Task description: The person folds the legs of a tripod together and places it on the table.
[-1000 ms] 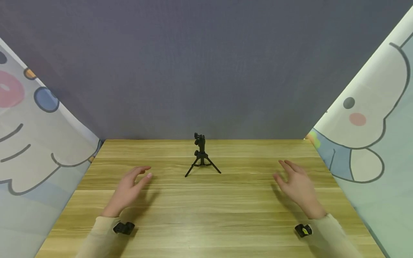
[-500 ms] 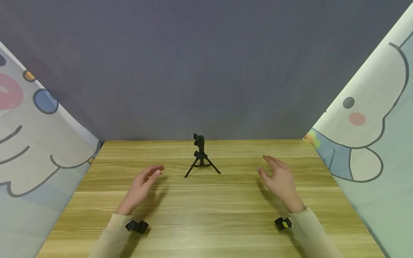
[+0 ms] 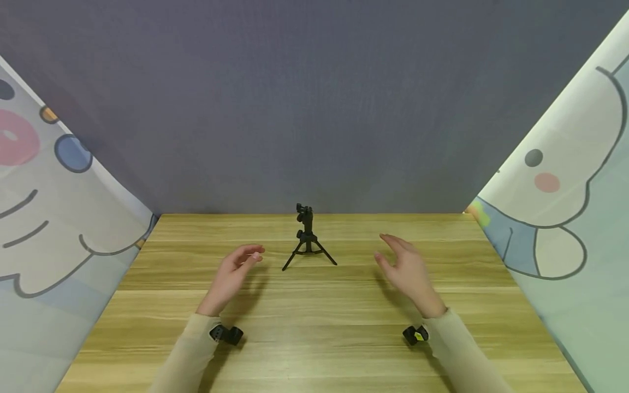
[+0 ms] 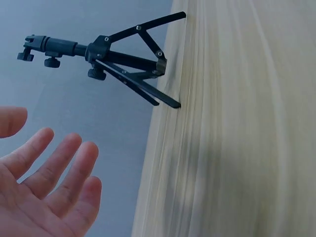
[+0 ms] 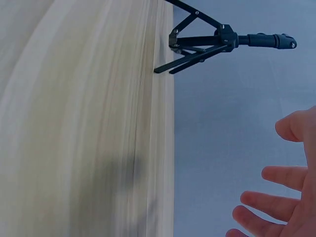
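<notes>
A small black tripod stands upright on its spread legs toward the back of the wooden table. Knobs stick out from its upper column, as the left wrist view of the tripod shows. My left hand is in the air to its left, fingers relaxed and pointing toward it, holding nothing. On the other side, farther from the tripod, my right hand hovers with thumb and fingers apart, also holding nothing. Both hands cast shadows on the tabletop.
The light wood table ends at a dark grey curtain behind the tripod. Cartoon-printed cloths hang at both sides. Each wrist carries a small black camera.
Both hands have moved inward toward the tripod, the left to the right and the right to the left, and slightly forward. The tripod has stayed put.
</notes>
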Demonstrator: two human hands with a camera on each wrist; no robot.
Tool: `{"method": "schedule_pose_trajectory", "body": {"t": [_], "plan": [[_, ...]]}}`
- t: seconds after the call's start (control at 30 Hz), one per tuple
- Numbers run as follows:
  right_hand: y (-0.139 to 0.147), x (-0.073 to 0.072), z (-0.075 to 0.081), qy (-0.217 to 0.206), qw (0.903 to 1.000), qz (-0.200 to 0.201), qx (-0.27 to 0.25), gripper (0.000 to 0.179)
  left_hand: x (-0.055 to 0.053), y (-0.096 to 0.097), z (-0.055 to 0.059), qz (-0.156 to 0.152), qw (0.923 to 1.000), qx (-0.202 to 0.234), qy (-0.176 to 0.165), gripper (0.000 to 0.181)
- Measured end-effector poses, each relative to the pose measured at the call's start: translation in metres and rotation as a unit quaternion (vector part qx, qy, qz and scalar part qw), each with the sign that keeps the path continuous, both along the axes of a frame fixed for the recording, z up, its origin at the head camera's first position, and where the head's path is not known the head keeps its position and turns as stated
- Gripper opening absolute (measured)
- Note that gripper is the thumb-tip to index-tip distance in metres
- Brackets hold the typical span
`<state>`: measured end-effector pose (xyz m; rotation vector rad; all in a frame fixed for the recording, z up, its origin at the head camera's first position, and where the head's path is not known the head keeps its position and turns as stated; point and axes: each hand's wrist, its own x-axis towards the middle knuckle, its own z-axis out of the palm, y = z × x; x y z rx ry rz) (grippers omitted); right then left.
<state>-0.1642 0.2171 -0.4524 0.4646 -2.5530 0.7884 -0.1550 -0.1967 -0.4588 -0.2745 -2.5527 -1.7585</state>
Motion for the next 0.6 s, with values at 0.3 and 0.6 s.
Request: {"method": "schedule_pose_trajectory", "body": {"t": [0.3,0.6], "plan": [[-0.015,-0.006,0.005,-0.005,0.9999,0.011,-0.009,0.048,-0.011,0.021,-0.004,-0.001,0.9999,0.001,0.016,0.031],[-0.035,-0.015,0.015,-0.018,0.9987,0.035,-0.032,0.048,-0.025,0.044,-0.011,-0.015,0.9996,0.008,0.021,0.024]]}}
